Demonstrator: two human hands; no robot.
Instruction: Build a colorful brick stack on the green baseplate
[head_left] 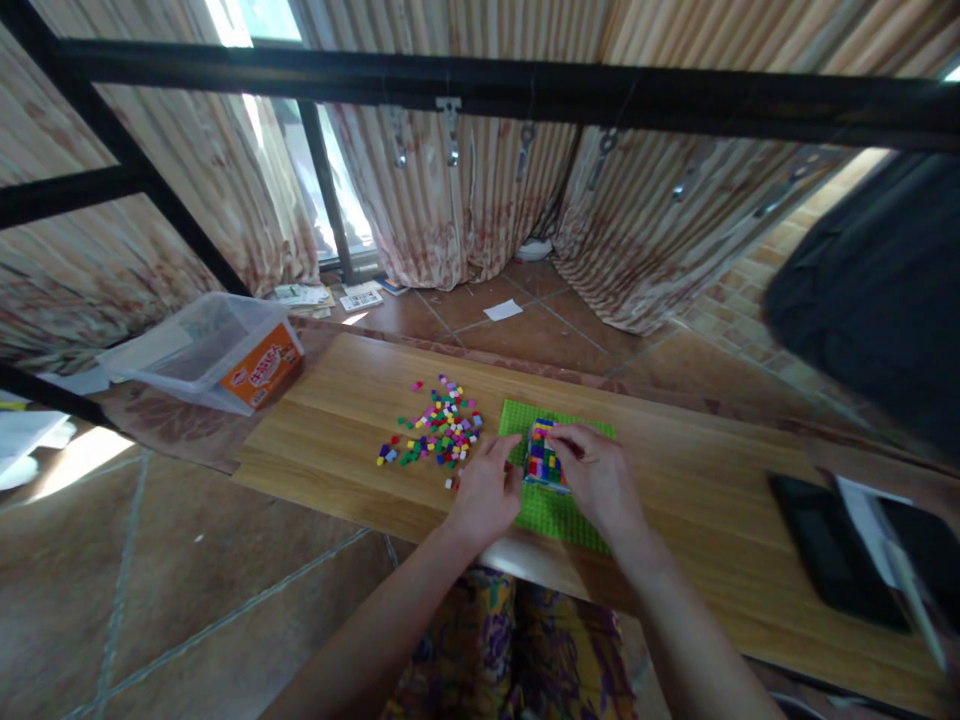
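Note:
A green studded baseplate lies on the wooden table. On it stands a low block of colourful toy bricks, packed close together in many colours. My right hand reaches over the block's right side, thumb and index finger pinched together at its top. Whatever small piece they may hold is hidden. Beside the block, my left hand rests over the plate's left edge, index finger and thumb apart with nothing visible between them. A scattered pile of loose small bricks lies on the table to the left of the plate.
The wooden table runs from left to right. A clear plastic bin with an orange label sits beyond its left end. A dark tablet-like object lies at the right end. A black metal rail crosses above.

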